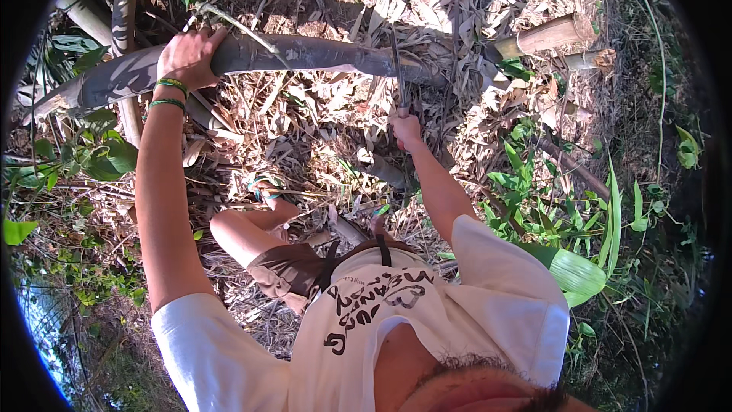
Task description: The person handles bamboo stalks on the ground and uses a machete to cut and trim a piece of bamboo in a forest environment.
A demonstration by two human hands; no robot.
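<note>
Dry leaf litter (320, 122) covers the ground across the middle and top of the frame, pale brown and crumpled, with green plants (564, 206) crowding the right side and more foliage at the left edge. A long grey-green bamboo stalk (305, 53) lies slanted across the upper part of the frame, running from the left edge toward the upper centre, where it meets a cluster of cut bamboo stumps (545, 34) in the upper right. The person's left arm stretches straight up the left side of the frame; the left hand (189, 57), with green bands at the wrist, wraps its fingers over the stalk in the upper left and clasps it. The right arm reaches up through the centre; the right hand (406, 130) is closed around the handle of a thin dark blade (397, 69) whose upper part touches the stalk just right of the frame's centre top. A bent bare knee shows in the lower centre.
</note>
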